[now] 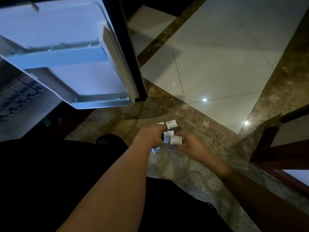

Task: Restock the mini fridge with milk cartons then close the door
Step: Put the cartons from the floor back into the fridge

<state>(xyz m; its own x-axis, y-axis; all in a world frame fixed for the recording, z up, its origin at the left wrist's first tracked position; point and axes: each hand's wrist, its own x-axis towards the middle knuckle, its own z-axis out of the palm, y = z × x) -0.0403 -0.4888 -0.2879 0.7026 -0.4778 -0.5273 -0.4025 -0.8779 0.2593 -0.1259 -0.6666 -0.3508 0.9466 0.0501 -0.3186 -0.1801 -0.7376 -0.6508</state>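
Cartons (170, 126) (print blurred, unreadable) on carpet (184, 173)

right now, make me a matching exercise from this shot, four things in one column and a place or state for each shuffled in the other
Things:
1 fridge door
2 right hand
3 far carton
4 pale tiles

Places or states:
a standing farthest from the person
b glossy, upper right
c swung open, upper left
d grips a carton

Pairs: 1-c, 2-d, 3-a, 4-b
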